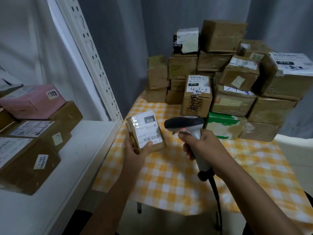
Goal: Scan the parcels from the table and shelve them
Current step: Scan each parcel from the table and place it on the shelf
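The left hand (135, 150) grips a small, stiff, light-looking parcel (146, 133) by its bottom edge above the desk (169, 175), while the right hand (203, 146) grips the scanner (184, 123) beside it.

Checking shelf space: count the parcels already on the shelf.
4 in view: a pink parcel on a brown box, a labelled box in front, and the nearest box. More may sit beyond the left edge.

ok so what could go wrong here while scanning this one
The left hand grips the small parcel with its thumb lying on the barcode, which may block the read. The scanner in the right hand points past the label, so the scan may miss. Its cable could snag the table edge.
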Tool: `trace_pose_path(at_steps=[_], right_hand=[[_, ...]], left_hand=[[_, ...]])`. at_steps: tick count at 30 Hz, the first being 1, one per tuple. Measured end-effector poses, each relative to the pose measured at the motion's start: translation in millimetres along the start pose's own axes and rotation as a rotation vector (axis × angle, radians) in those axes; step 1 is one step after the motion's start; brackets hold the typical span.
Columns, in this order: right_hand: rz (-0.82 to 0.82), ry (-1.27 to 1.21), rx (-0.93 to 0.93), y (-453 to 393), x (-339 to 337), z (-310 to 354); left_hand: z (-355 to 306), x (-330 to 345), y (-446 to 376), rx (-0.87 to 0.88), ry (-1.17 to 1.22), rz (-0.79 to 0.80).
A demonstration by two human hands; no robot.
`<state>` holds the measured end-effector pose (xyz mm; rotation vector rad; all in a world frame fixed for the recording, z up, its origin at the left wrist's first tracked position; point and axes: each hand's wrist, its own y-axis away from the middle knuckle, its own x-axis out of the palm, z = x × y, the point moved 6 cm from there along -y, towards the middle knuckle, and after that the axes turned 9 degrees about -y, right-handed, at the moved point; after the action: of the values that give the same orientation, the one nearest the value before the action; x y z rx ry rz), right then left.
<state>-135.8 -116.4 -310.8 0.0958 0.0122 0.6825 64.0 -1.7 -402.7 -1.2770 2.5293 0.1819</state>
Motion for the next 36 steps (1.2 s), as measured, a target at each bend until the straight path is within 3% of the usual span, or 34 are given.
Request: trace_pose_path(at_steps=[10,18,26,36], right_hand=[[0.041,0.045,0.004,7,9,3],[0.054,0.106,0.001,14,4,10],[0.041,0.088,0.019,18,-5,13],[0.084,0.094,0.028,25,-9,26]], left_hand=[[24,5,-6,0.038,-0.243,0.047],[4,9,-15,0.05,-0.348,0.019],[1,16,-18,0.039,-0.35,0.139],[-7,16,-21,0.003,-0.374,0.127]])
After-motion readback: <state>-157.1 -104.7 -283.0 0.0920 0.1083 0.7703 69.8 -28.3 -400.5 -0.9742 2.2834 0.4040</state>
